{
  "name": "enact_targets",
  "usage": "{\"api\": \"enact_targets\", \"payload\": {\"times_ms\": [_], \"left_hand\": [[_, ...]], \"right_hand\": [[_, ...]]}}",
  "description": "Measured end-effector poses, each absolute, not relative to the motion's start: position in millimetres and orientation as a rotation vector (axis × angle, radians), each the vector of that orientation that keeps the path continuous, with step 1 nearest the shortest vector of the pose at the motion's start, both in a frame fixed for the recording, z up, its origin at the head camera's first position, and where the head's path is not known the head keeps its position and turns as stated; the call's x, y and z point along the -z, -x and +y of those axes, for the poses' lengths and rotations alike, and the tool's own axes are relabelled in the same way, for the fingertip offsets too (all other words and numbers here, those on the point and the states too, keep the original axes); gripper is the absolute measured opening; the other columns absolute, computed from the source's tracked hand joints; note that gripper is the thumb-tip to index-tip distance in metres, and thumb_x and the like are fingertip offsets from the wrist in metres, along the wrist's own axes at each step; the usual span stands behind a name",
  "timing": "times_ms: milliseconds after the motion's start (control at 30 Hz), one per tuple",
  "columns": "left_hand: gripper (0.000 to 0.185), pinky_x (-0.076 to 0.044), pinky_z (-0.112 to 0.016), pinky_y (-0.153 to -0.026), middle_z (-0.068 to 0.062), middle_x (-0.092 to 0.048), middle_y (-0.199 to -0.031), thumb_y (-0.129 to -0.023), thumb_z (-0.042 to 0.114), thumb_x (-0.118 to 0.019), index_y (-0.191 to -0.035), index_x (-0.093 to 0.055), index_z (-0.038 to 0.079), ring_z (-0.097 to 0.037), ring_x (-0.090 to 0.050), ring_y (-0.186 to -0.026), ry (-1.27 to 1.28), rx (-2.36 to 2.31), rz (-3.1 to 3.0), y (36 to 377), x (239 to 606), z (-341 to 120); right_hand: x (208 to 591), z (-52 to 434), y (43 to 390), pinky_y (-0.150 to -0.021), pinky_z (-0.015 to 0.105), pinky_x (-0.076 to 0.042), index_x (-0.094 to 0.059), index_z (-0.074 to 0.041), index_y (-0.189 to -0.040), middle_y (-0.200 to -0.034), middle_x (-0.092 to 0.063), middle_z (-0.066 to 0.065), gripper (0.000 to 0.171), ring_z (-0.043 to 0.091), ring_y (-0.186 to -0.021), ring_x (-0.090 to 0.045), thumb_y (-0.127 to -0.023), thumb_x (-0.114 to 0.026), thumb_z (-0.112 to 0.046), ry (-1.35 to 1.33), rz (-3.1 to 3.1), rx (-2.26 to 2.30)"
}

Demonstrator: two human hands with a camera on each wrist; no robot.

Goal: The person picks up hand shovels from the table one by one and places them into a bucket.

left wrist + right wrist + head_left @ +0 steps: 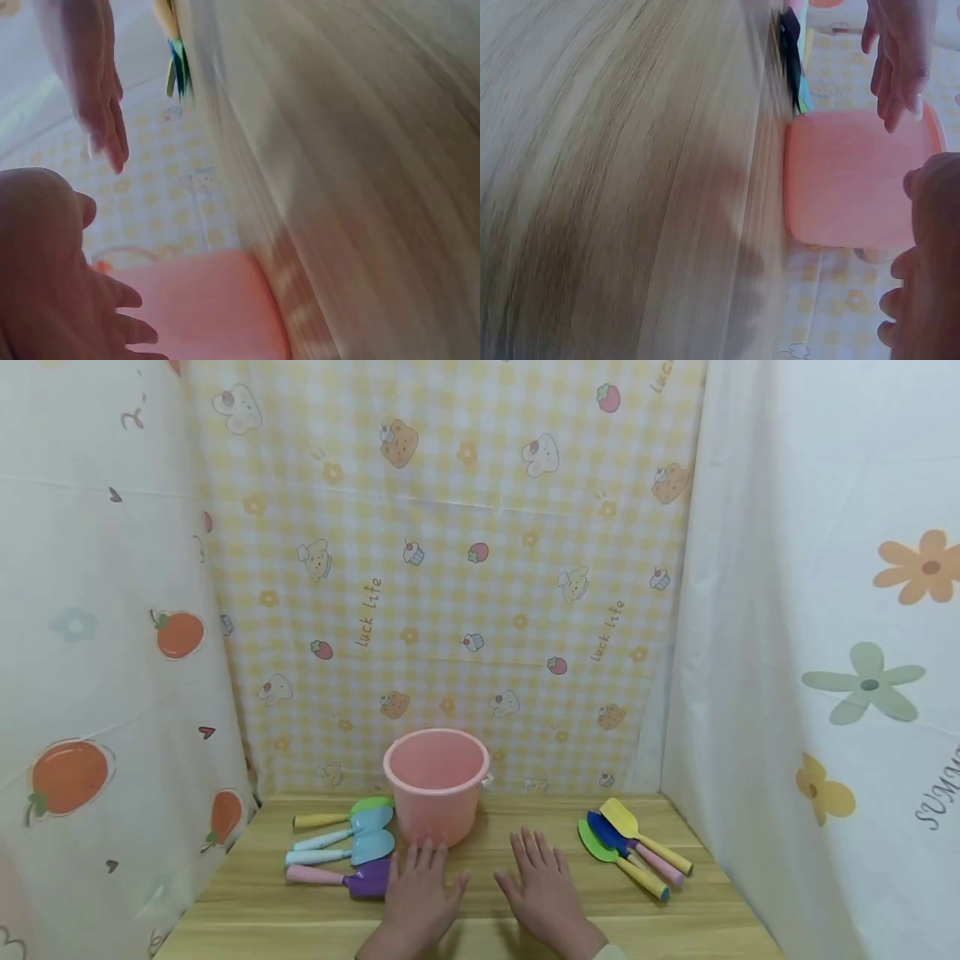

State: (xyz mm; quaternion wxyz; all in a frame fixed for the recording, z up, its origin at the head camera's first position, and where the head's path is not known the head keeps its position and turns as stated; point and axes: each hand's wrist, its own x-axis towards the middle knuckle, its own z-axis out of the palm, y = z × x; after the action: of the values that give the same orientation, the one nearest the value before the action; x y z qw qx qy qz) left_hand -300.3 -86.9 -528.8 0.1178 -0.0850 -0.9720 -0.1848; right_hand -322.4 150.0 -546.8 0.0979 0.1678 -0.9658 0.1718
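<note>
A pink bucket (pixel 437 814) stands upright near the back of the wooden table. My left hand (pixel 422 895), fingers straight, is held palm down in front of it; whether the fingertips touch the bucket I cannot tell. To the right, my right hand (pixel 546 895) is also palm down with straight fingers and holds nothing. Left of the bucket lie toy shovels: a green one (pixel 371 806) with a yellow handle, two light blue ones (pixel 372 847) and a purple one (pixel 369 880), partly behind my left fingers. In the right wrist view the bucket (pixel 847 180) appears beyond both hands.
At the table's right side several toy shovels overlap: a yellow one (pixel 619 817), a dark blue one (pixel 604 832) and a green one (pixel 596 843). A checked curtain (pixel 450 585) hangs behind the table (pixel 480 935), with white printed curtains on both sides.
</note>
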Motion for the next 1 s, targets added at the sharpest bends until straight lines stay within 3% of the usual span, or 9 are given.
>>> {"api": "enact_targets", "payload": {"times_ms": [200,333,667,1000], "left_hand": [[0.063,-0.046,-0.071,-0.112,-0.026,-0.061,-0.15,-0.108,0.047,-0.067,-0.145,-0.064,-0.004,-0.05,-0.06,-0.136,0.155,0.77,-2.699,313.3,517.3,-105.7],[0.05,-0.059,-0.061,-0.095,-0.018,-0.07,-0.131,-0.108,0.041,-0.07,-0.137,-0.069,0.0,-0.04,-0.071,-0.114,0.098,0.952,-2.604,325.5,508.0,-124.9],[0.053,-0.057,-0.063,-0.098,-0.026,-0.068,-0.132,-0.114,0.041,-0.057,-0.138,-0.066,-0.005,-0.044,-0.069,-0.117,-0.027,1.057,-2.494,358.3,487.0,-161.8],[0.056,-0.052,-0.064,-0.103,-0.029,-0.066,-0.138,-0.113,0.041,-0.053,-0.144,-0.061,-0.006,-0.046,-0.066,-0.125,-0.108,1.201,-2.465,383.5,474.1,-177.3]], "right_hand": [[543.7,146.0,332.6,-0.106,0.061,-0.055,-0.059,-0.002,-0.155,-0.145,-0.064,0.022,0.071,0.041,-0.13,-0.065,-0.111,-0.057,-0.059,-0.46,-2.695,-0.609],[533.7,146.1,342.7,-0.093,0.054,-0.061,-0.065,0.0,-0.142,-0.127,-0.067,0.016,0.059,0.033,-0.114,-0.07,-0.11,-0.066,-0.049,-0.431,-2.626,-0.719],[508.8,142.7,387.2,-0.09,0.054,-0.062,-0.064,0.001,-0.139,-0.126,-0.066,0.019,0.046,0.036,-0.11,-0.071,-0.111,-0.069,-0.036,-0.335,-2.595,-1.021],[486.5,133.1,423.3,-0.086,0.05,-0.061,-0.068,0.0,-0.137,-0.118,-0.069,0.012,0.041,0.026,-0.102,-0.068,-0.112,-0.067,-0.032,-0.304,-2.532,-1.223]]}}
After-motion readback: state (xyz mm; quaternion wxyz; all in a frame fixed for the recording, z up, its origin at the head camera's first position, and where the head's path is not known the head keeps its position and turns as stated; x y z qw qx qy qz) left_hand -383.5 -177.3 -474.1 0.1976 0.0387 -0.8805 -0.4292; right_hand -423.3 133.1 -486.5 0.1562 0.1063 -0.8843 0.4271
